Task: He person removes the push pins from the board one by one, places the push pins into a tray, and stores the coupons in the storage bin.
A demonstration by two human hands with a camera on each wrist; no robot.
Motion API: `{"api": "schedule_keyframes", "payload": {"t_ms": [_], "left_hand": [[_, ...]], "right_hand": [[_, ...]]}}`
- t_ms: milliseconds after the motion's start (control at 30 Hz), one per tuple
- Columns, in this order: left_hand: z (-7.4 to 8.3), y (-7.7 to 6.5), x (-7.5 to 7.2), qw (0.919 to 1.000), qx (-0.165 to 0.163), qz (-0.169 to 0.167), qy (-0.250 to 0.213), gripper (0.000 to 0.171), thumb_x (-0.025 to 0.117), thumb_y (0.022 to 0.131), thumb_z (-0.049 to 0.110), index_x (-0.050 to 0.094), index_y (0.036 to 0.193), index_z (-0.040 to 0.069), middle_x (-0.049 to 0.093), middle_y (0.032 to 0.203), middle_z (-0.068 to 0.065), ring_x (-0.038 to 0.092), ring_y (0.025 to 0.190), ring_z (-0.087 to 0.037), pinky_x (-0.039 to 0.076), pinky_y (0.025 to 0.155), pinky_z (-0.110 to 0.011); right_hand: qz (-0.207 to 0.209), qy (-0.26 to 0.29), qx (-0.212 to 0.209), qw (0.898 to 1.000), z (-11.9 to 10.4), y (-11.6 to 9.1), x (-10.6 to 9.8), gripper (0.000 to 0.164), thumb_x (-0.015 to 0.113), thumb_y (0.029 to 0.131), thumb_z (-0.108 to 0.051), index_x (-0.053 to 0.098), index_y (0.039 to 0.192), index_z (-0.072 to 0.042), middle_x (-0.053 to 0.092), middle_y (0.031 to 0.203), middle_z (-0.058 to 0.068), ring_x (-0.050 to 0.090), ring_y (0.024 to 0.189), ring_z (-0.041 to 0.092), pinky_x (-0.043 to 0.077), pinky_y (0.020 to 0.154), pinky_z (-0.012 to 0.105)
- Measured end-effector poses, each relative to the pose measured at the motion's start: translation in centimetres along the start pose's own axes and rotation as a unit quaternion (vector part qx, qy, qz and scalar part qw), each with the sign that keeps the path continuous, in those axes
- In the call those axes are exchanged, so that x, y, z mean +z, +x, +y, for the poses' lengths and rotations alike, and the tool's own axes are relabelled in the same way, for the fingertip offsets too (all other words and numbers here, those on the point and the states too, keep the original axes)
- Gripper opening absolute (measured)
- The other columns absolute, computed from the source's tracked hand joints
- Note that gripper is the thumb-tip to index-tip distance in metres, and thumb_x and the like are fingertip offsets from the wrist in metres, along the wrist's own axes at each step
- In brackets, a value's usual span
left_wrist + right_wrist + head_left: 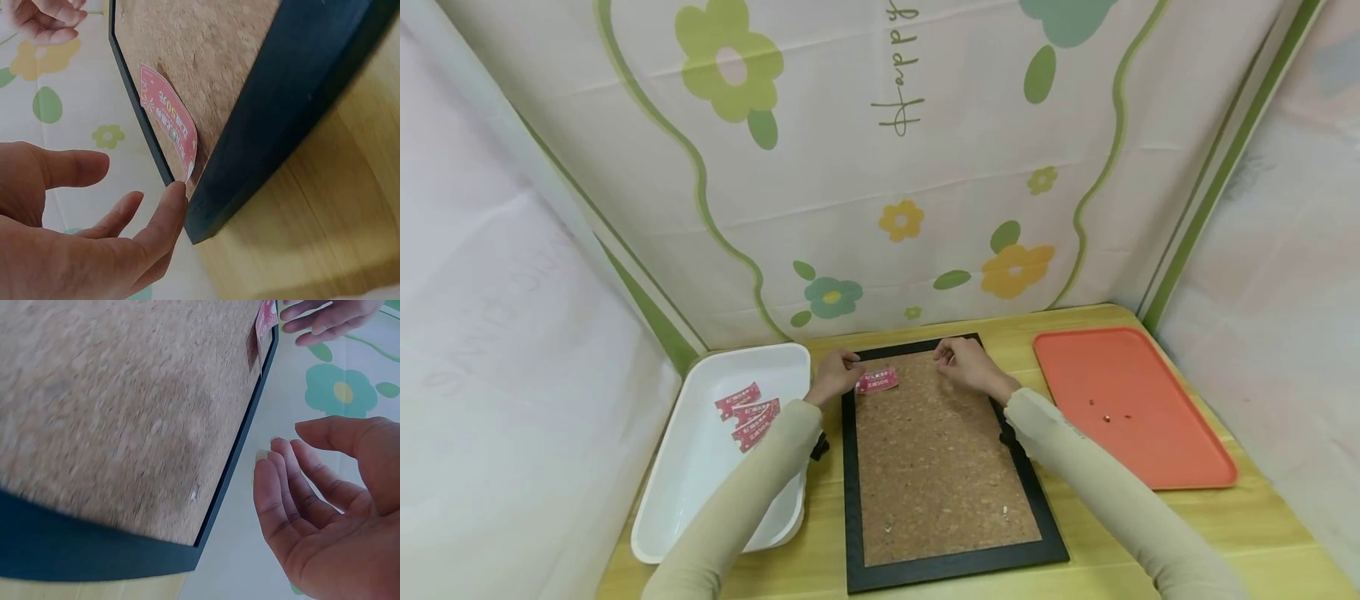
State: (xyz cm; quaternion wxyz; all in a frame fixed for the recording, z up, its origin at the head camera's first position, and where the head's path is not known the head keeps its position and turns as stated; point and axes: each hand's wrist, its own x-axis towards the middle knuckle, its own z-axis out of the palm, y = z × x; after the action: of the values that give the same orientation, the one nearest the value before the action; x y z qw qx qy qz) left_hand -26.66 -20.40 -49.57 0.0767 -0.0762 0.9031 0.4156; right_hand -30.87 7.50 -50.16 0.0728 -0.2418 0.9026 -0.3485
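Observation:
A pink paper coupon with white and yellow print sits at the top left corner of a black-framed corkboard. It bows away from the cork, and a small shiny pin head shows near its middle. My left hand is beside that corner, thumb and fingers apart, one fingertip right at the coupon's end in the left wrist view. Over the board's top right part is my right hand, its fingers loosely bent with nothing between them. In the right wrist view the coupon is partly cut off.
Left of the board, a white tub contains several similar coupons. An orange-red tray on the right carries a few tiny pins. Small pale specks mark the lower cork. Behind the wooden table hangs a flowered curtain.

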Motion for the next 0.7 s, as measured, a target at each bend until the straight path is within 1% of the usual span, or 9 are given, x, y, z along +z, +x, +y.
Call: {"api": "schedule_keyframes", "payload": {"t_ms": [100,233,367,500,633,700], "left_hand": [[0.0,0.1,0.2,0.9999,0.003,-0.005,-0.013,0.039,0.058,0.101,0.018,0.062,0.135,-0.002,0.067,0.124,-0.021,0.066,0.108,-0.033,0.056,0.093,-0.047],[-0.1,0.1,0.4,0.9998,0.011,-0.010,-0.010,0.040,0.057,0.102,0.018,0.062,0.135,-0.004,0.068,0.126,-0.022,0.066,0.112,-0.035,0.057,0.095,-0.049],[-0.4,0.4,0.8,0.9999,0.014,-0.007,-0.006,0.038,0.058,0.102,0.018,0.063,0.133,-0.003,0.068,0.125,-0.021,0.066,0.111,-0.034,0.057,0.095,-0.048],[-0.8,0.7,1.0,0.9999,0.013,0.006,0.008,0.034,0.060,0.098,0.011,0.065,0.129,-0.002,0.068,0.119,-0.019,0.064,0.100,-0.028,0.056,0.084,-0.039],[-1.0,1.0,1.3,0.9999,0.005,0.014,0.007,0.037,0.057,0.091,0.000,0.066,0.127,-0.003,0.068,0.114,-0.019,0.059,0.090,-0.023,0.049,0.070,-0.030],[-1.1,1.1,1.4,0.9999,-0.005,0.012,0.001,0.037,0.056,0.091,-0.001,0.067,0.127,-0.002,0.068,0.115,-0.019,0.059,0.088,-0.022,0.048,0.066,-0.027]], "right_hand": [[-0.006,0.003,0.002,1.000,-0.2,0.5,0.4,0.022,0.061,0.100,-0.007,0.070,0.118,0.003,0.074,0.105,0.013,0.069,0.094,0.023,0.059,0.085,0.041],[-0.017,0.010,0.004,1.000,-0.4,1.3,0.9,0.023,0.059,0.102,-0.009,0.069,0.120,0.003,0.073,0.107,0.012,0.068,0.095,0.022,0.058,0.086,0.040],[-0.023,0.016,-0.001,1.000,-0.5,2.2,1.5,0.024,0.059,0.103,-0.010,0.069,0.121,0.003,0.072,0.108,0.013,0.068,0.097,0.023,0.059,0.087,0.041],[-0.028,0.014,-0.005,0.999,-1.0,3.0,2.2,0.022,0.060,0.103,-0.010,0.070,0.120,0.001,0.073,0.109,0.012,0.069,0.097,0.023,0.058,0.086,0.041],[-0.037,0.034,-0.011,0.999,-1.6,3.7,2.9,0.022,0.060,0.103,-0.007,0.070,0.120,0.002,0.072,0.111,0.015,0.068,0.098,0.024,0.058,0.086,0.040],[-0.039,0.042,-0.016,0.998,-1.9,4.2,3.3,0.021,0.060,0.103,-0.005,0.070,0.118,0.004,0.072,0.110,0.016,0.068,0.096,0.024,0.059,0.085,0.039]]}}
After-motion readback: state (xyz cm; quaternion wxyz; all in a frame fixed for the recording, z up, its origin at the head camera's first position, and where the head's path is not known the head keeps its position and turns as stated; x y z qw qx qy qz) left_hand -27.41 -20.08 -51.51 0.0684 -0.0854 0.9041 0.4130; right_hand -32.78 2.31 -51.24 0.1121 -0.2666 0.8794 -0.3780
